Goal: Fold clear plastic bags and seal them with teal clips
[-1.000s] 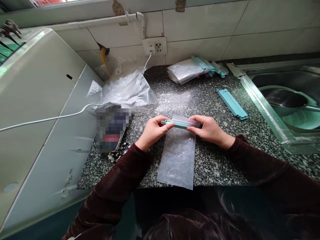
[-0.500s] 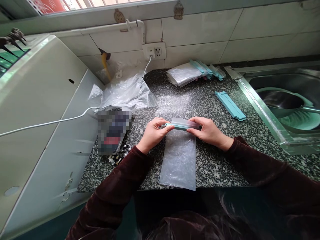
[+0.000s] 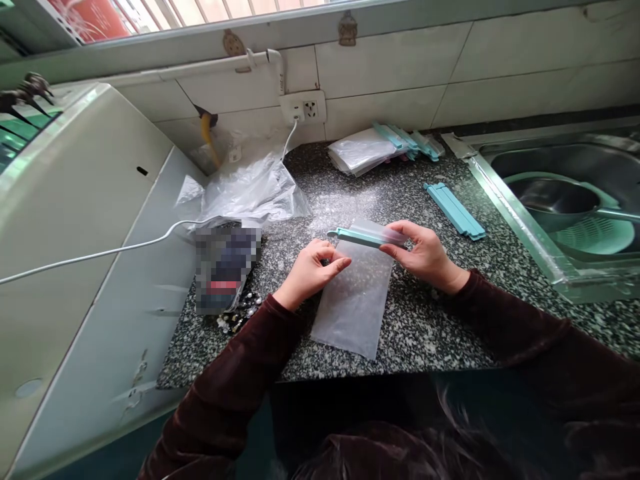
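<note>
My right hand (image 3: 424,252) pinches the right end of a light-blue bag clip (image 3: 357,237) between thumb and fingers. The clip lies across the upper part of a clear plastic bag (image 3: 357,300), and a short strip of the bag stands above it. The bag hangs toward me over the counter, its lower corner swung left. My left hand (image 3: 315,270) is beside the bag's left edge, below the clip's free left end. Its fingers are curled, with the thumb apart from them, and I see nothing held there.
More blue clips (image 3: 454,210) lie to the right on the speckled counter (image 3: 430,320). Behind are flat clear bags (image 3: 357,152) with clips on them. A crumpled plastic sheet (image 3: 255,187), a blurred phone-like object (image 3: 227,267) and a white cable (image 3: 125,250) are left. The sink (image 3: 545,280) is right.
My left hand has let go of the clip's left end and dropped slightly. My right hand has raised the clip a little, and it now tilts down to the right.
</note>
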Motion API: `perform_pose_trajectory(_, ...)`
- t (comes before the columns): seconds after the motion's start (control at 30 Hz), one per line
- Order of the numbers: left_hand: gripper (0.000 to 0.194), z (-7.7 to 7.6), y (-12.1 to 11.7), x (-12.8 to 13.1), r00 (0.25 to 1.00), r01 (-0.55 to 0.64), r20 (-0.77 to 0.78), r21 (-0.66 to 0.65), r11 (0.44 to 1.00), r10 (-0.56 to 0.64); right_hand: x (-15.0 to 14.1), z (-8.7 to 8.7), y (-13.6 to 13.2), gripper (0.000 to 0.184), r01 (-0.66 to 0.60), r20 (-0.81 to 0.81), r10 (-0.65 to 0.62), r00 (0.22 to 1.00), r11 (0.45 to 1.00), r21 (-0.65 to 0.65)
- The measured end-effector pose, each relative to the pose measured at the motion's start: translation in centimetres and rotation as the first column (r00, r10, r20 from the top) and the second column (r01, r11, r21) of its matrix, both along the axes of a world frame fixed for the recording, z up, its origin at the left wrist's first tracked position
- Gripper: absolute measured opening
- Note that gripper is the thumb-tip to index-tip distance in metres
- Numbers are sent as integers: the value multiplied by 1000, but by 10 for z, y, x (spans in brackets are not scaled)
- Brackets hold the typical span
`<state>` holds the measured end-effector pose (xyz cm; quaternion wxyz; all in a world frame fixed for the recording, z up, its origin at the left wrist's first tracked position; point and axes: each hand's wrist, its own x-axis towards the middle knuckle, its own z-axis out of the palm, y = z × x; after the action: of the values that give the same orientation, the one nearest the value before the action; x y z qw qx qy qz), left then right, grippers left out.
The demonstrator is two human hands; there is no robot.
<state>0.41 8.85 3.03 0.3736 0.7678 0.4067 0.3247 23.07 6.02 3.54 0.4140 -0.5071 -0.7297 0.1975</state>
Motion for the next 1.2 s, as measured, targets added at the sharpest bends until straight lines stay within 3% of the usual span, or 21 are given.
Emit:
perform_pose_trajectory(0.17, 27, -2, -1, 3, 993, 7, -121, 75, 997, 2, 3, 3, 0, 20, 68, 5, -69, 998, 995, 75)
perform_pose_trajectory(0.33, 29, -3, -1, 3, 970, 54, -241, 137, 989, -20, 5, 1, 1, 22, 33, 14, -35, 999, 994, 100)
perform_pose_trajectory(0.43, 17, 1, -1, -1, 978, -50, -189, 214, 975, 91, 7, -1, 2, 22, -31, 33, 28, 999, 995, 97)
perform_pose_trajectory(0.5, 25, 6, -2, -4, 977, -131, -123, 298, 946, 174, 6, -1, 3, 20, -97, 62, 91, 994, 991, 95)
perform_pose_trajectory(0.57, 32, 10, -3, -5, 979, -129, -107, 341, 931, 174, 4, -1, 2, 19, -162, 101, 153, 983, 984, 81)
perform_pose_trajectory(0.7, 17, 12, -5, -2, 987, 7, -157, 259, 966, 35, -2, 0, -1, 20, -204, 113, 198, 974, 978, 44)
perform_pose_trajectory(0.77, 19, 11, -4, -2, 991, 17, -135, 211, 977, 12, -3, -1, -2, 31, -138, 33, 137, 990, 990, 37)
perform_pose_trajectory(0.87, 20, 8, -1, -3, 997, -62, -41, 185, 981, 70, -2, -2, 0, 55, 25, -143, -25, 989, 1000, -3)
perform_pose_trajectory(0.93, 22, 6, 2, -5, 990, -137, 36, 177, 975, 133, -2, -2, 1, 51, 67, -182, -81, 980, 994, -85)
perform_pose_trajectory(1.03, 25, 2, 6, -8, 971, -213, 140, 150, 965, 192, -5, 0, 2, 31, 30, -127, -60, 990, 973, -227)
perform_pose_trajectory(1.2, 25, 1, 6, -9, 948, -254, 227, 113, 961, 224, -10, 2, 1, 24, 6, -115, -40, 993, 959, -282)
